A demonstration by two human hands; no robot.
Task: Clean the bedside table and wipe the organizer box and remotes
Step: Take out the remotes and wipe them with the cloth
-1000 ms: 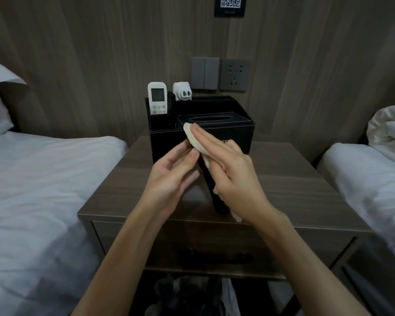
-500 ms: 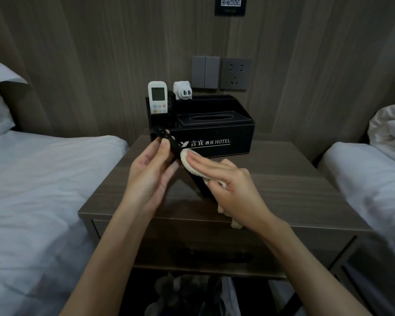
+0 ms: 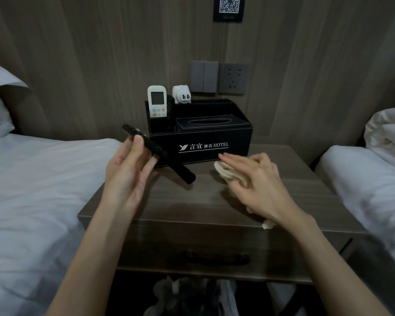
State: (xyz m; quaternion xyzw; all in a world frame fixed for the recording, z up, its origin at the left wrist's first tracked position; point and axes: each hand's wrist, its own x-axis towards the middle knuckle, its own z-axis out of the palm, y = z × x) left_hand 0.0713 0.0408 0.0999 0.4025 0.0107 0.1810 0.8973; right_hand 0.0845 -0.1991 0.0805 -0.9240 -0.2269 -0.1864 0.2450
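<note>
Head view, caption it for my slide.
Left hand holds black remote, right hand holds cloth, before the organizer box.

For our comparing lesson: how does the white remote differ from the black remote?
The white remote stands upright in the organizer box; the black remote is tilted, held by the left hand. The white remote is broad, with a screen; the black remote is slim. The right hand holds a cloth, touching neither. Both are remotes.
</note>
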